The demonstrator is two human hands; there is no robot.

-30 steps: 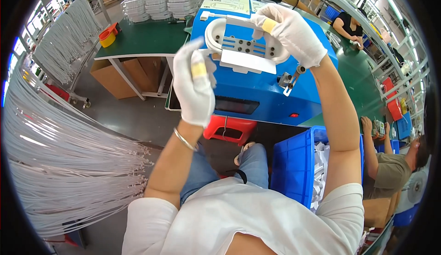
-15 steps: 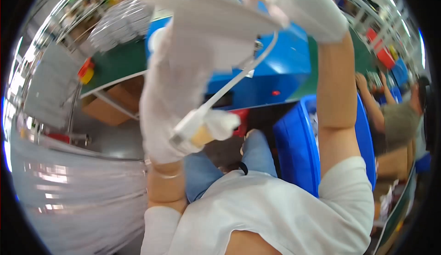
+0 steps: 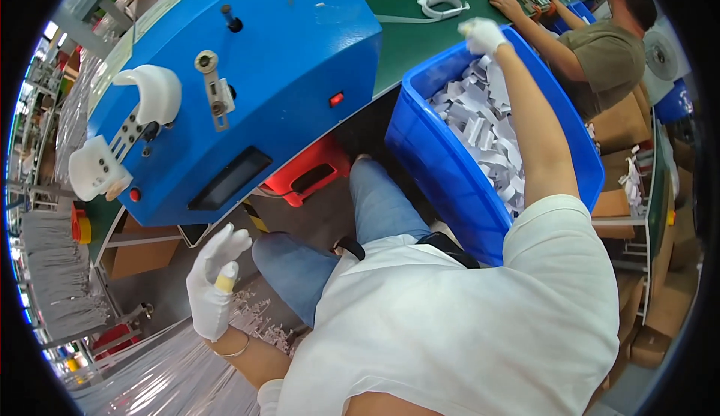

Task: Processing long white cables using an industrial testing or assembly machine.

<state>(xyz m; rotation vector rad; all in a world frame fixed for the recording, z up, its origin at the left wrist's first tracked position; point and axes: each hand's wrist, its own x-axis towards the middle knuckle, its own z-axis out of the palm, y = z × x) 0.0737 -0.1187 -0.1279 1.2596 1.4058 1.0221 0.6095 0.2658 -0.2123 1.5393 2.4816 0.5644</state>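
Note:
My left hand (image 3: 214, 285), in a white glove with a yellow-wrapped thumb, hangs in front of the blue machine (image 3: 300, 63). Its fingers are bent but apart, and nothing is in it. Over the far rim of a blue bin (image 3: 442, 142) reaches my right hand (image 3: 484, 37), also gloved. Its fingers are loosely bent, and I see nothing held in them. Just beyond it, on the green table (image 3: 397, 48), lies a white cable in a loop (image 3: 442, 3) with a white band around it. Many white folded pieces (image 3: 484, 127) fill the bin.
Two curved white holders (image 3: 159, 95) and a metal arm (image 3: 214, 90) stick out from the machine. A red stool (image 3: 311, 172) stands under the table. At the right a co-worker (image 3: 611, 48) handles a circuit board. Bundled white cables (image 3: 172, 371) hang at lower left.
My hands have parted, the left lowered and the right moved out to the bin. The white cable and white piece have left my hands. My view has turned, showing more machine and bin.

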